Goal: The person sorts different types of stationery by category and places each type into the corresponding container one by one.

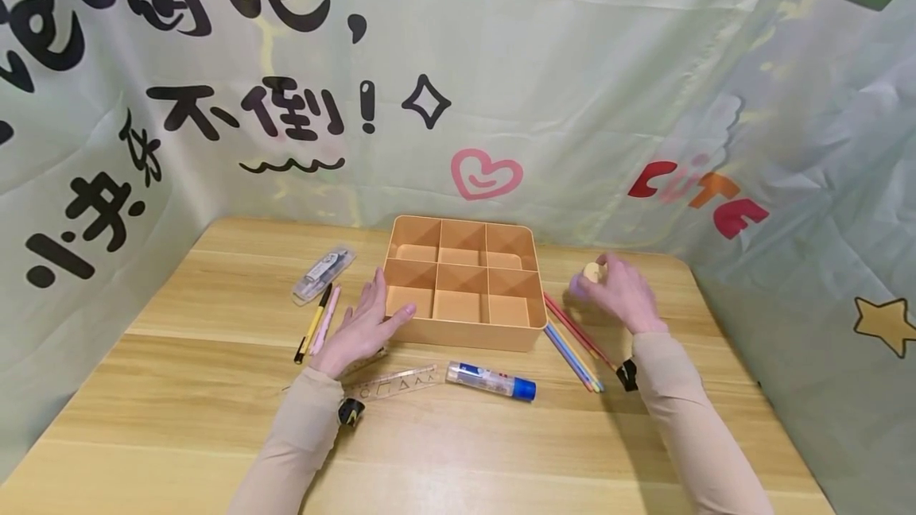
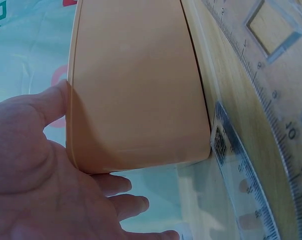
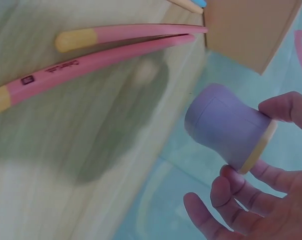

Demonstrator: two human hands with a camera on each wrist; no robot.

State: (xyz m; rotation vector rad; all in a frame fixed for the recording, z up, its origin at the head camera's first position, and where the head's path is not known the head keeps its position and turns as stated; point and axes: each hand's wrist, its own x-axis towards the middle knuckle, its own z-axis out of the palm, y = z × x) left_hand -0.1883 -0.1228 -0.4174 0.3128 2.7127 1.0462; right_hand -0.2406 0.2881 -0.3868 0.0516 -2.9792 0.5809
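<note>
My left hand [image 1: 361, 324] rests against the front left corner of an orange-tan six-compartment organizer box [image 1: 465, 332]. In the left wrist view its thumb lies at the rim and the other fingers extend along the box's side. At the right, my right hand [image 1: 626, 296] pinches a small purple waisted cylinder with a cream-yellow end [image 3: 226, 122] between thumb and fingertips. The right wrist view shows the cylinder tilted, with shadow on the tabletop beside it. Red pencils [image 3: 105, 55] lie close to this hand. The box's visible compartments hold nothing.
A glue stick [image 1: 490, 381] and clear rulers [image 1: 397, 382] lie before the box. Blue and other coloured pencils [image 1: 572, 358] are at its right. Leftward lie a clear case [image 1: 324, 272], a yellow pen [image 1: 312, 324] and a pink pen [image 1: 327, 318]. A printed cloth [image 1: 572, 102] hangs behind the table.
</note>
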